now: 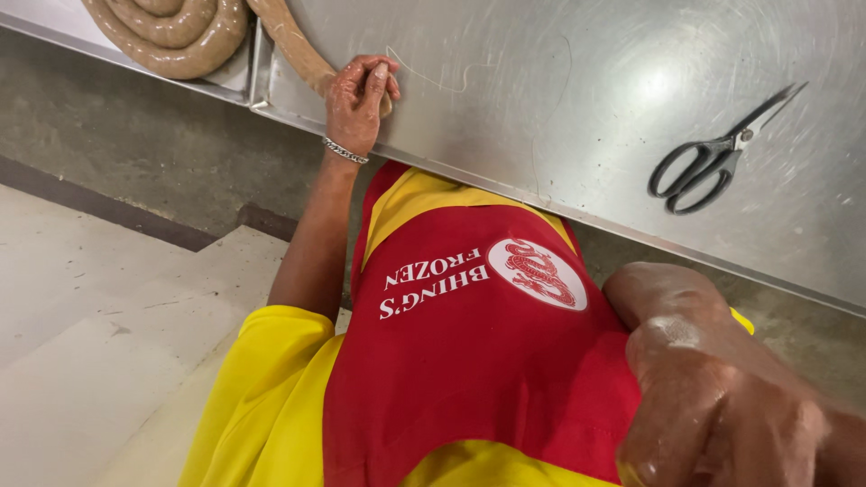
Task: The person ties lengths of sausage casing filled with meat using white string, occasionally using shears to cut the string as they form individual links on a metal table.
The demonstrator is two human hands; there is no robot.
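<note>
A sausage coil [171, 32] lies at the surface's [586, 99] left end; its free end runs right to the left hand [356, 104]. Scissors [713, 158] lie far right.

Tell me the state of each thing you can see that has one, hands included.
Left hand: closed on the end of the sausage rope at the table edge.
Right hand: close to the camera, blurred, grip unclear.
Sausage rope: partly coiled in the tray, one end drawn onto the table.
Scissors: slightly open, lying flat, untouched.
String: loose, slack on the steel table.
</note>
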